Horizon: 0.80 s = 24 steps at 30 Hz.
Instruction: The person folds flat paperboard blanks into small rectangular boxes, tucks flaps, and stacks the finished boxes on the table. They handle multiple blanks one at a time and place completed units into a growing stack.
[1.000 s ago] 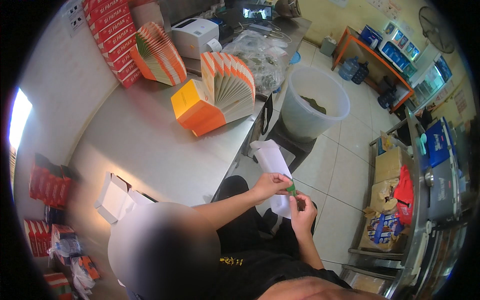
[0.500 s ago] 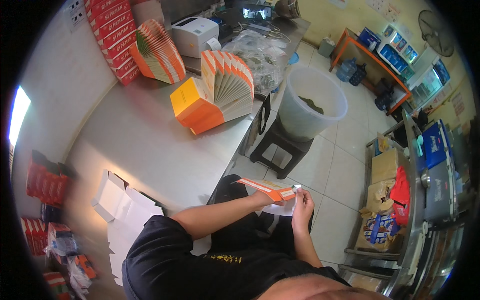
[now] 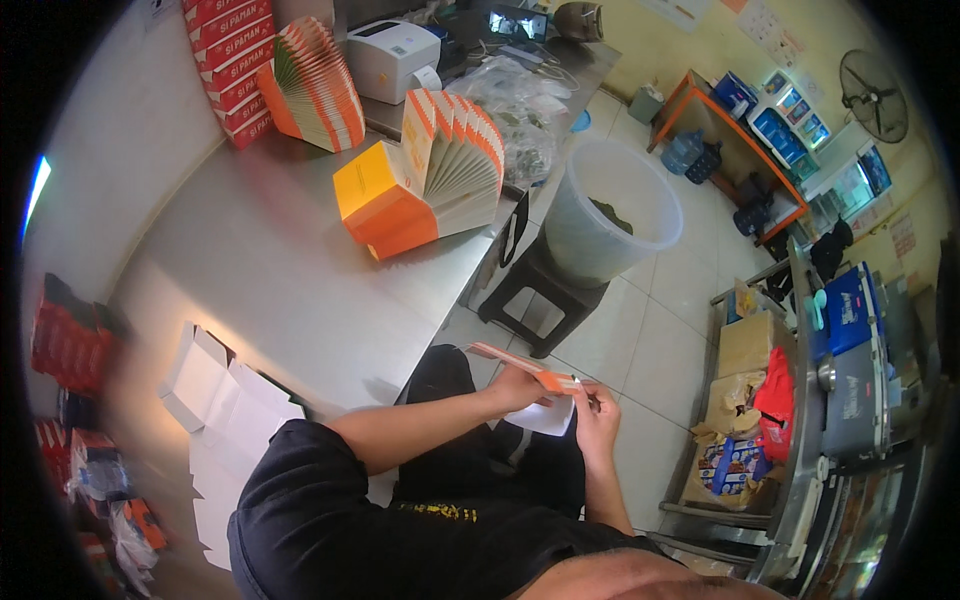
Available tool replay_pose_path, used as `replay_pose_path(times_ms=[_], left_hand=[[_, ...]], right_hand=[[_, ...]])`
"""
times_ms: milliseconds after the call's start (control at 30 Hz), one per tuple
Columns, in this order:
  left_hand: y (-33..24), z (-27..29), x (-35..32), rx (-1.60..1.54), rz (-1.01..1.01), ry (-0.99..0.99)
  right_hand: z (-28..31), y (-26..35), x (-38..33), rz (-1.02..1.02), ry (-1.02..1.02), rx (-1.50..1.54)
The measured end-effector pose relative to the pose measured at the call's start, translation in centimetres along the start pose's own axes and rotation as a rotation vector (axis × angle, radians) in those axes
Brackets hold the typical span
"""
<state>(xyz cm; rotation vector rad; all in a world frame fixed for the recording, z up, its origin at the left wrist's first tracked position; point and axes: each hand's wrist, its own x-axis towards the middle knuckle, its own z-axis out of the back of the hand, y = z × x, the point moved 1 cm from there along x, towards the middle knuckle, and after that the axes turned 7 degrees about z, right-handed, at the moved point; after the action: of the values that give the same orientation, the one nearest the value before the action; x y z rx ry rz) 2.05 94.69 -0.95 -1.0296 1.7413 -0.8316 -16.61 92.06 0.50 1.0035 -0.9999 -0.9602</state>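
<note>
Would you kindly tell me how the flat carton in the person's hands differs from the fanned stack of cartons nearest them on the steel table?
The held carton is a single flat piece; the fanned stack holds many.
The held carton is off the table, pinched between the left hand and right hand; the fanned stack stands on the table, untouched.
Both are orange and white.

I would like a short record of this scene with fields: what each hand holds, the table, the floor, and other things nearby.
Left hand: left hand grips a flat orange and white carton blank, held over the lap.
Right hand: right hand pinches the same blank at its right end.
Table: steel table bears fanned stacks of carton blanks, white sheets and a white printer.
Floor: white bucket on a black stool.
</note>
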Motion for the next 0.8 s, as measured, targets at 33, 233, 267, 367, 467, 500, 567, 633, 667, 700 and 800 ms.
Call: replay_pose_path(times_ms=[33, 233, 267, 367, 467, 500, 567, 633, 667, 700, 800], left_hand=[[-1.1, -0.4, -0.6, 0.014, 0.000, -0.004], [-0.6, -0.4, -0.1, -0.094, -0.100, 0.011], [-0.6, -0.5, -0.1, -0.128, -0.117, 0.027], [-0.5, -0.5, 0.0, -0.078, -0.056, 0.001], [-0.8, -0.5, -0.3, 0.028, -0.049, -0.050], [-0.9, -0.6, -0.5, 0.071, -0.047, -0.062], [-1.0, -0.7, -0.9, 0.198, -0.072, -0.086], [-1.1, -0.8, -1.3, 0.280, -0.088, -0.110], [-1.1, -0.8, -1.4, 0.297, -0.091, -0.121], [-1.0, -0.9, -1.4, 0.314, -0.094, -0.132], [-0.7, -1.2, -1.7, 0.412, -0.070, -0.123]], right_hand=[[0.1, -0.2, -0.1, -0.031, -0.009, 0.020], [-0.6, 2.0, 0.0, -0.085, -0.062, 0.154], [-0.6, 1.9, -0.2, -0.090, -0.063, 0.156], [-0.5, 1.8, -0.5, -0.110, -0.055, 0.147], [-0.8, 1.3, -0.6, -0.131, -0.048, 0.103], [-0.7, 1.0, -0.8, -0.117, -0.042, 0.067], [-0.7, 0.6, -1.1, -0.085, -0.031, 0.001], [-0.7, 0.3, -1.5, -0.074, -0.027, -0.040], [-0.8, 0.6, -1.6, -0.068, -0.027, -0.062], [-0.9, 0.9, -1.7, -0.057, -0.023, -0.075], [-1.4, 2.4, -2.3, -0.031, -0.030, -0.186]])
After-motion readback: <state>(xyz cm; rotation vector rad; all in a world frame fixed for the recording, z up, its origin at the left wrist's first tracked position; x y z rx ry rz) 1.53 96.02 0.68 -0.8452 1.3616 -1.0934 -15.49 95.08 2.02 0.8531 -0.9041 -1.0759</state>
